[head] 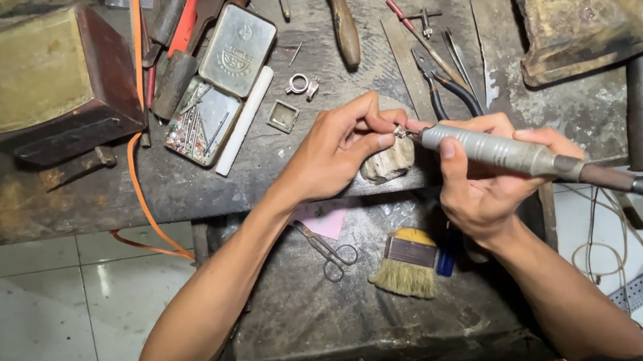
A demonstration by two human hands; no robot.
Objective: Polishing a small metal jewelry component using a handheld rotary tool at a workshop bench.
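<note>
My left hand (339,152) pinches a tiny metal piece (399,133) above the wooden peg (388,162), right hand (485,181) gripping the rotary handpiece (495,150); a skidding tip could likely nick my fingertips (381,122).

A jeweller's workshop, by every sign: a scarred, dust-caked bench (45,209) strewn with hand tools. Pliers (443,86) lie just beyond the grip on the rotary handpiece (495,150), an open tin of burrs (202,122) sits off to its left, small ring settings (300,84) nearby. Below the hands, a catch tray (293,329) holds a brush (404,264) and small scissors (331,254).
</note>
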